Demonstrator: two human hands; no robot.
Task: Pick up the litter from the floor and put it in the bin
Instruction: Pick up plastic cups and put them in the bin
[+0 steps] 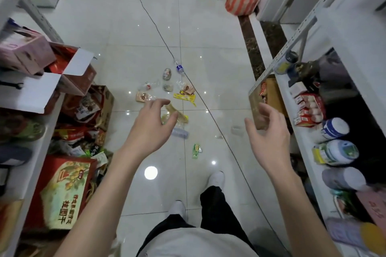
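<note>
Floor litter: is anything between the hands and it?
Nothing solid. The left hand and right hand hang open above the floor; the litter lies uncovered ahead. A thin black cable runs along the pile's right edge.

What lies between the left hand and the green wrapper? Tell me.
Head view: a clear plastic bottle lies between the left hand and the green wrapper.

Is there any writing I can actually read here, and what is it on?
"桂圆干": on the red box, bottom left.
Smaller print on that box: too blurred to read.
Floor wrappers, bottle, shelf packs, jars: print too small or blurred to read.
</note>
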